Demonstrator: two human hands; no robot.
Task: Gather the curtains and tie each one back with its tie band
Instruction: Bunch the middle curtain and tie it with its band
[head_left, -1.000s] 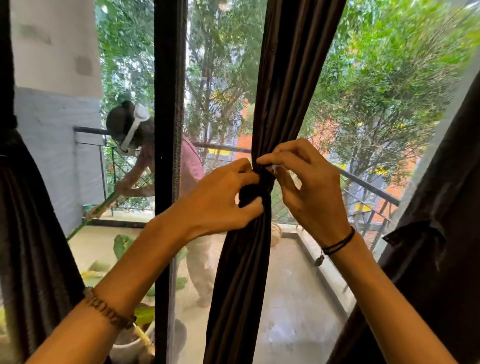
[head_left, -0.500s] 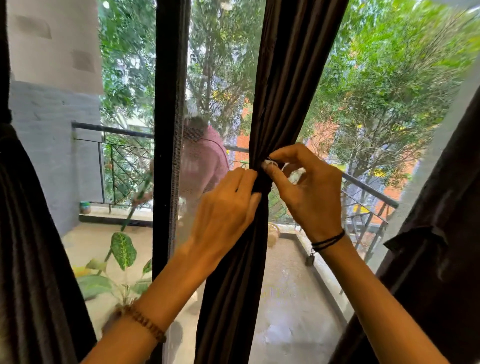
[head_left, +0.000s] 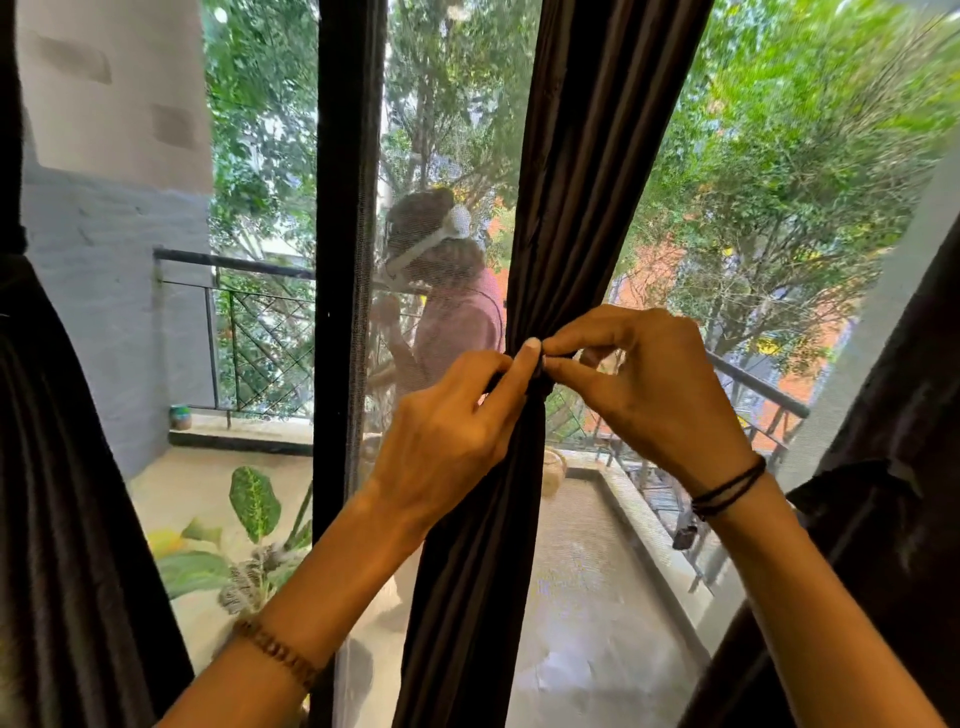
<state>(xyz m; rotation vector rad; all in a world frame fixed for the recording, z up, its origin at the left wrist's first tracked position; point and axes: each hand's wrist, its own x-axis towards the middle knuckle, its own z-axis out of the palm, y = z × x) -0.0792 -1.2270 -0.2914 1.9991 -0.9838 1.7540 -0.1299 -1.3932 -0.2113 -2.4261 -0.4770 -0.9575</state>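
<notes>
Both left hand (head_left: 447, 436) and right hand (head_left: 654, 395) pinch the dark tie band (head_left: 541, 382) cinching the pleated brown curtain (head_left: 483, 545).

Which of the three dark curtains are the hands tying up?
The middle dark brown fabric curtain. The left hand and right hand pinch at its gathered waist; the left-edge curtain and right-edge curtain hang untouched.

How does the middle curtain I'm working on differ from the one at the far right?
The middle dark brown fabric curtain hangs as a narrow upright bundle; the dark curtain at the right edge slants and spreads wider. The left hand and right hand pinch the dark tie band at the middle curtain's waist; nothing touches the right curtain, which seems already banded. Both are dark, pleated fabric.
</notes>
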